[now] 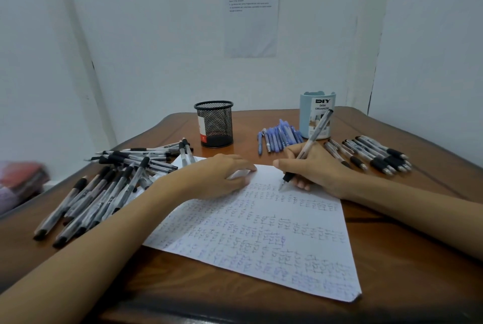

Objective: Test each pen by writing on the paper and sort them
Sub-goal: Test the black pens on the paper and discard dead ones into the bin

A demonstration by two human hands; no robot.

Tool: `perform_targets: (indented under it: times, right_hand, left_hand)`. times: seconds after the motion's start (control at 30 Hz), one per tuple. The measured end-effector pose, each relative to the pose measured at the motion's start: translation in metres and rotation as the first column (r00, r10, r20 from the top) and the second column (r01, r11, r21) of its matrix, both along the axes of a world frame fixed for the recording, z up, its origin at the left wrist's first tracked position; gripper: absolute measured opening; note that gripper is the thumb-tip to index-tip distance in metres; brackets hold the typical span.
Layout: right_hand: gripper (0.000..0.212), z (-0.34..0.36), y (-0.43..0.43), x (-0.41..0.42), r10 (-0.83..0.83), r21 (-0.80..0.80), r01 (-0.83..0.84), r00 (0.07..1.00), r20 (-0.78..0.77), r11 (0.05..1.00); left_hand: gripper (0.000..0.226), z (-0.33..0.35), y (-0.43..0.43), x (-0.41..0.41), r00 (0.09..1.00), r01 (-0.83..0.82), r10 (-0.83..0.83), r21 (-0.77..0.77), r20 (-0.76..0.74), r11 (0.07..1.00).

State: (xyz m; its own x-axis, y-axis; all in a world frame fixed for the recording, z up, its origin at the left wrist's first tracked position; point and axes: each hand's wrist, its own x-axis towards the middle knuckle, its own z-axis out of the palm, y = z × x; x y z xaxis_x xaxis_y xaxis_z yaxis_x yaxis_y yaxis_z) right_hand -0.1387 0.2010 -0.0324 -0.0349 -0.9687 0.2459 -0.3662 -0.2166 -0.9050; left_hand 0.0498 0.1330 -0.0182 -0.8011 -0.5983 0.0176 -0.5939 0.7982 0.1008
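Two hands: grips?
— Right hand [316,166] pinches one pen [311,140], fingers curled round its dark grip, tip on the paper [261,232] at table centre. Left hand [219,174] rests palm-down on the sheet's 11 o'clock corner, fingers loosely bent, holding nothing.
Hidden?
— Left fingertips partly tucked under; writing illegible.
Room?
— Pen pile [109,187] at 9 o'clock, blue pens [279,135] at 12, black pens [376,153] at 2; table [183,284] shows beyond the sheet at 6.

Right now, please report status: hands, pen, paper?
Right hand grips pen, tip at paper. Left hand rests on paper, steadying it. Nothing blocks the writing.
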Motion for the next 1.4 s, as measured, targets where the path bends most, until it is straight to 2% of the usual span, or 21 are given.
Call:
perform_targets:
  times: [0.27, 0.67, 1.4]
  right_hand:
    - [0.038, -0.0032, -0.0027, 0.0004, -0.019, -0.023, 0.018, 0.999, -0.047, 1.000]
    - [0.039, -0.0044, -0.0054, -0.0014, -0.044, -0.043, 0.044, 0.999, 0.001, 0.998]
    - [0.038, -0.0044, -0.0073, -0.0006, -0.083, -0.078, 0.078, 0.995, -0.060, 0.994]
  left_hand:
    - [0.041, 0.0010, 0.0013, -0.0003, 1.000, -0.005, 0.005, 0.019, -0.003, 1.000]
    - [0.041, 0.0006, 0.0001, -0.0004, 1.000, -0.016, 0.016, 0.032, 0.003, 0.999]
    - [0.042, 0.0006, 0.0000, 0.0005, 1.000, -0.009, 0.009, 0.052, 0.011, 0.999]
